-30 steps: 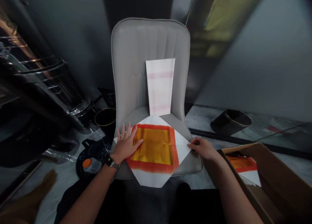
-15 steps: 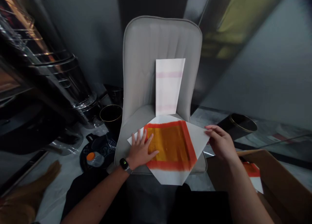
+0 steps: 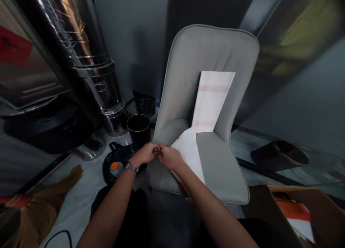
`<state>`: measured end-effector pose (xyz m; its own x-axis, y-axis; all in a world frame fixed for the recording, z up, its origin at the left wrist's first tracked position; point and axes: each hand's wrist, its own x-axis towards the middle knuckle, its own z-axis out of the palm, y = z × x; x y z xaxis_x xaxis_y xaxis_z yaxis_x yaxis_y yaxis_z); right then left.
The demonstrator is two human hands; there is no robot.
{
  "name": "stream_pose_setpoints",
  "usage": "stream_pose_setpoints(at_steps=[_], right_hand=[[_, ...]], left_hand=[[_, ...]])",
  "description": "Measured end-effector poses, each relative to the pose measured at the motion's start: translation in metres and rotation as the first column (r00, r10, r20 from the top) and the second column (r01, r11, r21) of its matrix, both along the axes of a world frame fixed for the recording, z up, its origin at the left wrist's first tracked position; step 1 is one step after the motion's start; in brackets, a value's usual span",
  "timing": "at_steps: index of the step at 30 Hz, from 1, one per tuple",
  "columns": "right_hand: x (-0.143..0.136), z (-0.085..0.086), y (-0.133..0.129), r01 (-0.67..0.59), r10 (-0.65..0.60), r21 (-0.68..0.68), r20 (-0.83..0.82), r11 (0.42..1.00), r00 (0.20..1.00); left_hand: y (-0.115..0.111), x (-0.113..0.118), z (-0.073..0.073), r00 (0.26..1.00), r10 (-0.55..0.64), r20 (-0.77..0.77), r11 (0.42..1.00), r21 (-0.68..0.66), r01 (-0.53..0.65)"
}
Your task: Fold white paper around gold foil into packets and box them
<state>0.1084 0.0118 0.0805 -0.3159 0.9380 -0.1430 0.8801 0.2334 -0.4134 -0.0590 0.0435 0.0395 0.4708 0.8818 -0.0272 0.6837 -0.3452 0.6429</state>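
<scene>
A sheet of paper lies folded over on the grey chair's seat, its white back facing up. Slivers of its orange-painted face show along the edges. At the sheet's left end, my left hand is closed with fingers curled, meeting my right hand. My right hand pinches the folded-over part there; the exact fingertips and the paper corners between them are mostly hidden. Behind, a white folded paper with faint pink bands leans upright against the chair back.
The grey chair stands before me. A cardboard box with orange-and-white papers is at right. Left of the chair are a black bin, a dark bag and an orange-capped bottle. Another bin shape appears right.
My right hand has carried the sheet's right corner across to the left, folding the paper over its orange and yellow face. My left hand went from lying flat to closed. The view turned left.
</scene>
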Motion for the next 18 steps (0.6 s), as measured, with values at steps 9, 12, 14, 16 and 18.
stream_pose_setpoints(at_steps=[9, 12, 14, 16, 18], right_hand=[[0.072, -0.01, -0.024, 0.093, 0.086, 0.36, -0.451, 0.928, 0.888], [0.117, -0.013, -0.032, 0.162, 0.034, 0.433, -0.41, 0.887, 0.911], [0.141, -0.024, -0.03, 0.244, -0.059, 0.379, -0.438, 0.893, 0.897], [0.156, -0.041, -0.027, 0.35, -0.195, 0.27, -0.469, 0.897, 0.861], [0.161, -0.058, -0.029, 0.448, -0.332, 0.147, -0.481, 0.882, 0.811]], left_hand=[[-0.013, 0.014, 0.003, 0.998, 0.053, 0.032, 0.998, 0.024, -0.054], [-0.014, 0.021, 0.01, 0.995, 0.093, 0.044, 0.995, 0.033, -0.094], [-0.016, 0.026, 0.015, 0.993, 0.107, 0.049, 0.994, 0.023, -0.108], [-0.02, 0.031, 0.019, 0.992, 0.124, 0.022, 0.992, -0.037, -0.123], [-0.026, 0.036, 0.022, 0.986, 0.164, -0.043, 0.981, -0.101, -0.167]])
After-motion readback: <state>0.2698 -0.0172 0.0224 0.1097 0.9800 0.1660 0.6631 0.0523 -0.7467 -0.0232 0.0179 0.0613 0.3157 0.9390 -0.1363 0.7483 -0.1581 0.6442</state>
